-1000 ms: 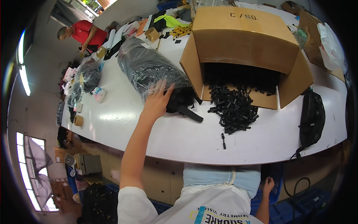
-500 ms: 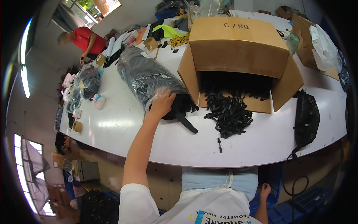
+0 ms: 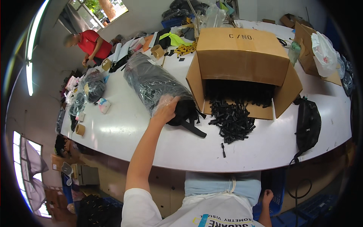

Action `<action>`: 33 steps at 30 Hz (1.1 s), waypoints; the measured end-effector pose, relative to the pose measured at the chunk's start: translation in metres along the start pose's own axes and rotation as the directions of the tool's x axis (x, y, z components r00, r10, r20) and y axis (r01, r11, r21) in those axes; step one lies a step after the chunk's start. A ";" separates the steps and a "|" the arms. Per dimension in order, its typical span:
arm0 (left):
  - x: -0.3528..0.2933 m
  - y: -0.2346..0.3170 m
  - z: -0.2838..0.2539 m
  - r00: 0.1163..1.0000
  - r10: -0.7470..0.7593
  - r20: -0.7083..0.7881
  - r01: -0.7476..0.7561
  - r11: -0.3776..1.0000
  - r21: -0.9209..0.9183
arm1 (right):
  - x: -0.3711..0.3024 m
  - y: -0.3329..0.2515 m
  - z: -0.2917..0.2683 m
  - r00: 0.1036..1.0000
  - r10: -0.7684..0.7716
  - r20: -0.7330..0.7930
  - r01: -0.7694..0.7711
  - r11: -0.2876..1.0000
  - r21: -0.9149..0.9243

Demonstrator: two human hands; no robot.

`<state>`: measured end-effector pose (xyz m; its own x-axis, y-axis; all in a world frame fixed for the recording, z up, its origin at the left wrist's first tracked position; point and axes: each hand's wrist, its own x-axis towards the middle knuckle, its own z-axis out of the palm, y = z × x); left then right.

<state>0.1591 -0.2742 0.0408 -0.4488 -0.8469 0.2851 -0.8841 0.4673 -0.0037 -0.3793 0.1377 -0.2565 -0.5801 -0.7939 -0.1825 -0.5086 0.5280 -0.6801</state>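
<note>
A long clear plastic bag (image 3: pixel 151 77) packed with black fabric goods lies slantwise on the white table. My left hand (image 3: pixel 165 109) grips the bag at its near end, with the fingers bent over the plastic edge. Black straps (image 3: pixel 193 128) stick out of that end onto the table. To the right lies a heap of small black plastic pieces (image 3: pixel 232 123), spilling from a cardboard box (image 3: pixel 242 56) that lies on its side with its flaps spread. My right hand (image 3: pixel 268 195) hangs below the table edge at my side, fingers curled, with nothing visible in it.
A black pouch (image 3: pixel 308 123) lies on the right of the table, a cable hanging below it. Tape rolls (image 3: pixel 79 129) and wrapped bundles (image 3: pixel 94 85) are on the left. A person in a red shirt (image 3: pixel 94 45) stands at the far left. Blue crates (image 3: pixel 278 189) are under the table.
My view has shifted slightly, so the table sits lower in the picture. My left hand stays on the bag's end, where more black strap ends now show. My right hand still hangs down.
</note>
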 end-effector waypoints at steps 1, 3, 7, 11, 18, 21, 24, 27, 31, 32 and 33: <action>-0.001 -0.002 -0.004 1.000 0.023 0.018 -0.023 1.000 0.009 | 0.000 -0.001 0.001 1.000 -0.002 0.009 0.002 1.000 0.009; -0.003 0.002 -0.017 0.997 0.044 0.070 -0.044 0.999 -0.009 | 0.002 0.001 0.003 1.000 -0.012 0.011 0.012 1.000 0.006; -0.001 0.028 -0.042 0.988 0.069 0.138 -0.054 0.993 -0.108 | 0.002 0.010 0.001 0.999 -0.044 -0.031 0.044 0.999 -0.016; -0.007 0.029 -0.045 0.998 0.057 0.029 -0.049 0.973 -0.225 | 0.002 0.006 0.000 0.996 -0.089 -0.032 0.089 0.996 0.004; -0.003 0.035 -0.058 0.861 -0.051 -0.505 -0.178 0.901 -0.395 | -0.007 -0.032 -0.012 0.992 -0.053 -0.110 0.077 0.972 0.221; 0.004 0.039 -0.075 0.749 -0.183 -0.636 -0.177 0.871 -0.458 | -0.020 -0.055 -0.024 0.973 -0.185 -0.138 0.203 0.971 0.130; 0.016 0.050 -0.100 0.623 -0.317 -0.715 -0.137 0.855 -0.499 | -0.029 -0.112 -0.037 0.837 -0.524 -0.158 0.531 0.847 0.003; 0.013 0.033 -0.107 0.586 -0.534 -0.609 -0.206 0.630 -0.749 | -0.031 -0.201 -0.038 0.665 -0.721 -0.196 0.747 0.648 0.149; 0.016 0.059 -0.124 0.616 -0.617 -0.490 -0.355 0.338 -0.872 | -0.019 -0.328 -0.031 0.455 -0.842 -0.288 0.869 0.349 0.351; 0.013 0.065 -0.123 0.626 -0.617 -0.478 -0.362 0.313 -0.878 | -0.022 -0.365 -0.034 0.404 -0.865 -0.297 0.881 0.280 0.381; 0.010 0.072 -0.121 0.636 -0.615 -0.466 -0.374 0.281 -0.884 | -0.024 -0.397 -0.038 0.337 -0.891 -0.304 0.905 0.217 0.366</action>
<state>0.1064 -0.2179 0.1591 0.3189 -0.7083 0.6298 0.0342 0.6727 0.7391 -0.1876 -0.0408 0.0449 0.0646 -0.6461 0.7605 -0.4021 -0.7143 -0.5728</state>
